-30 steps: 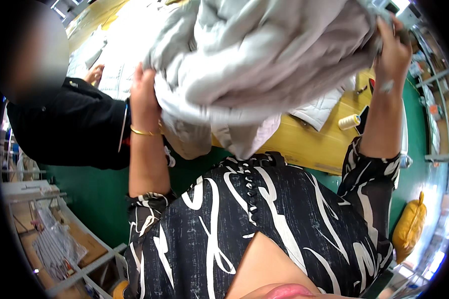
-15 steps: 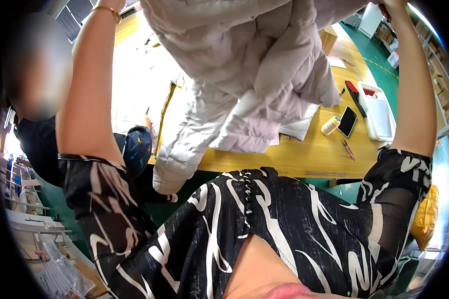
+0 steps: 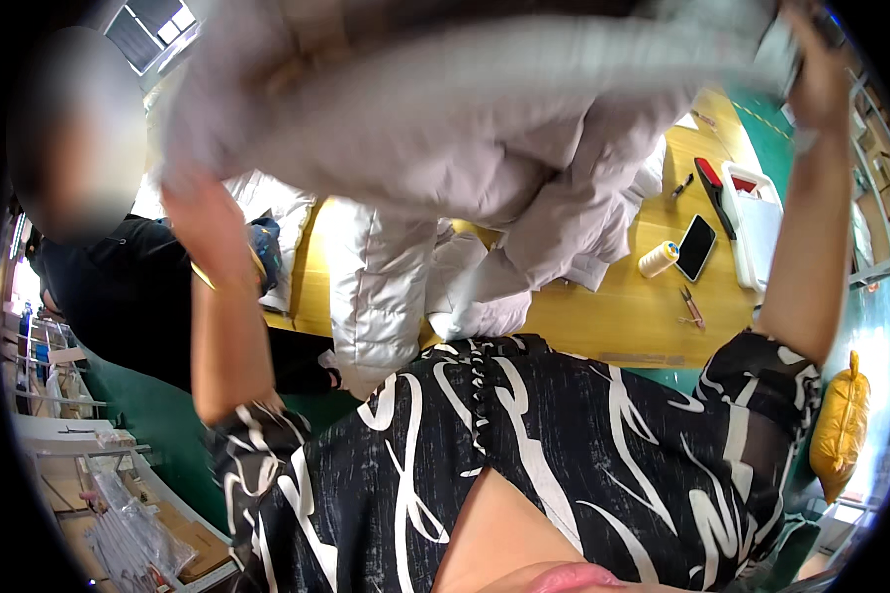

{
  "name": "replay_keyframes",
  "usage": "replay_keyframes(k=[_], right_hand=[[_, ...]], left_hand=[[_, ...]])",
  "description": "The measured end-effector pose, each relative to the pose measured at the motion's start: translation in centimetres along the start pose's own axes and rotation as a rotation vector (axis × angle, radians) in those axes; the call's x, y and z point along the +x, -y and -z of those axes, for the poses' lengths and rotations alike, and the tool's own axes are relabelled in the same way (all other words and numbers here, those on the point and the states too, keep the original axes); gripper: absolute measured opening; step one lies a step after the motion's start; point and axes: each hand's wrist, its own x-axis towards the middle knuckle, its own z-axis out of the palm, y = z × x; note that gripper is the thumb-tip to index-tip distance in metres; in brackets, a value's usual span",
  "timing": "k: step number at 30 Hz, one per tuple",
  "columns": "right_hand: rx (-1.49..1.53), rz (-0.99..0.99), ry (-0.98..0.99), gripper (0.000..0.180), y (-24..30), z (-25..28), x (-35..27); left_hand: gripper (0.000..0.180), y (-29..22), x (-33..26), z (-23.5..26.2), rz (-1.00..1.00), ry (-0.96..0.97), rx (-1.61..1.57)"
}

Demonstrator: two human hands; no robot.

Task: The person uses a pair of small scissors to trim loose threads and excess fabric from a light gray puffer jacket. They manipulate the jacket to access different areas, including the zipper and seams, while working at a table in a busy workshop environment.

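Observation:
A pale grey padded jacket [image 3: 554,163] hangs stretched across the upper middle, raised over the table. Its upper edge is smeared by motion. Puffy sleeve-like parts hang down toward me, one reaching past the table's front edge. My left hand [image 3: 206,212], with a gold bracelet on the wrist, is closed on the jacket's left end; its fingers are blurred and partly hidden. At the far right, my right hand [image 3: 819,84] is raised and closed on the jacket's other end.
On the wooden table [image 3: 603,321] at right are a thread cone [image 3: 659,259], a phone [image 3: 696,247], thread snips [image 3: 693,307], a red-and-black brush [image 3: 714,196] and a white tray [image 3: 758,242]. A person in black [image 3: 119,296] is close at left. A yellow sack [image 3: 842,435] stands at right.
My left hand has come down and nearer, and the jacket now spreads wider to the left. My right hand has shifted slightly right and shows more fully.

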Motion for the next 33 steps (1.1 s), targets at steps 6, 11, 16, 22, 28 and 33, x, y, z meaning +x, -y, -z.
replay_keyframes(k=[6, 11, 16, 22, 28, 33], right_hand=[[-0.330, -0.528, 0.943, 0.032, -5.1, -2.0, -23.2], [-0.143, -0.414, 0.139, 0.018, -8.4, -0.5, -22.7], [-0.422, -0.666, 0.132, 0.029, -16.7, -4.4, -18.5], [-0.251, -1.080, 0.265, 0.033, -19.8, -6.3, -19.0], [-0.041, -1.002, 0.131, 0.029, -18.9, -6.2, -22.0], [-0.357, -0.477, -0.264, 0.028, -11.9, -7.6, -16.5]], left_hand=[[0.027, -7.4, -24.7, 7.7, 0.943, 1.984, -0.023], [0.020, -7.0, -16.9, 6.3, 0.993, 1.354, 0.103], [0.040, -3.6, -14.8, -4.0, 0.708, 0.711, -0.028], [0.067, 6.3, -17.1, -12.0, 0.735, 0.713, 0.193], [0.033, 6.9, -19.6, -11.1, 1.299, 0.475, -0.424], [0.032, 2.6, -9.3, -10.1, 1.345, -0.053, -1.125]])
